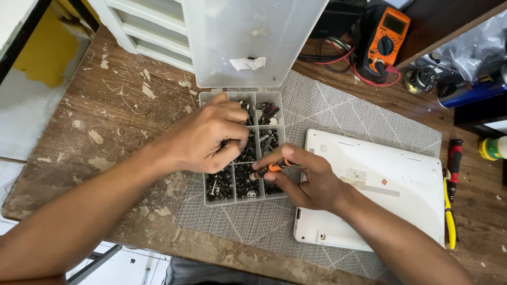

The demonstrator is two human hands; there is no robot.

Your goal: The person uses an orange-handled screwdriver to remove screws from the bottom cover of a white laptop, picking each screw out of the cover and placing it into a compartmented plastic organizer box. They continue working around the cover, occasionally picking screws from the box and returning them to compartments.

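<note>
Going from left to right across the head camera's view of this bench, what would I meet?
Left hand → compartment box of small screws → right hand with small orange screwdriver → white laptop, underside up → yellow-handled tool.

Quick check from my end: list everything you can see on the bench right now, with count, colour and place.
parts organiser box: 1, clear plastic, lid open, on the mat at centre
small screws and parts: many, mostly black, in the box compartments
laptop: 1, white, bottom side up, on the mat right of the box
mat: 1, grey woven, under box and laptop
multimeter: 1, orange and black, with red and black leads, far edge
pliers: 1, yellow handles, right of the laptop
screwdriver: 1, red and black, right edge
workbench: 1, brown, worn wood
left hand: in the box compartments, fingers among the screws
right hand: holds a small orange screwdriver over the box
</note>
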